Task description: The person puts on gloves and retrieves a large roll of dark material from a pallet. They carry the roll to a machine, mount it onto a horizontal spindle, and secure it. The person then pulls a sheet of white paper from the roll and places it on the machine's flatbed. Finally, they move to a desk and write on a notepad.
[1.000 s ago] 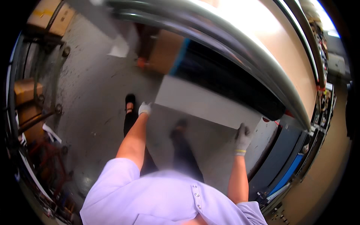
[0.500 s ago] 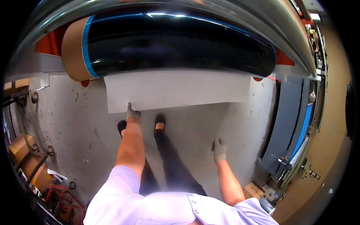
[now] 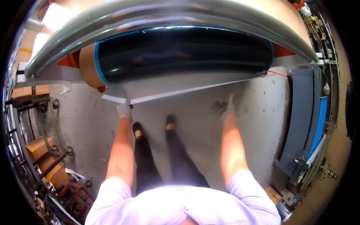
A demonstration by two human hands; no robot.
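Note:
A large roll (image 3: 180, 54) of glossy black film on a brown cardboard core (image 3: 89, 65) lies across the far side, with blue at its rims. From under it hangs a pale grey-white sheet (image 3: 161, 83), its near edge showing as a bright, slanting strip. My left hand (image 3: 125, 109), in a grey knit glove, grips that edge near its left corner, thumb up. To the right, my gloved right hand (image 3: 226, 107) is in the air short of the sheet's right part, fingers apart, slightly blurred and holding nothing.
Thick metal rollers (image 3: 176, 18) arch above the roll. A dark grey cabinet-like unit (image 3: 300, 120) stands at the right. On the left is a rack (image 3: 28, 108), with cardboard boxes (image 3: 39, 148) by it. My feet stand on the grey floor (image 3: 90, 127).
My left hand has lifted the sheet's left edge, folding it upward so the sheet slants. My right hand has moved forward, and its fingers have spread. The view has shifted slightly.

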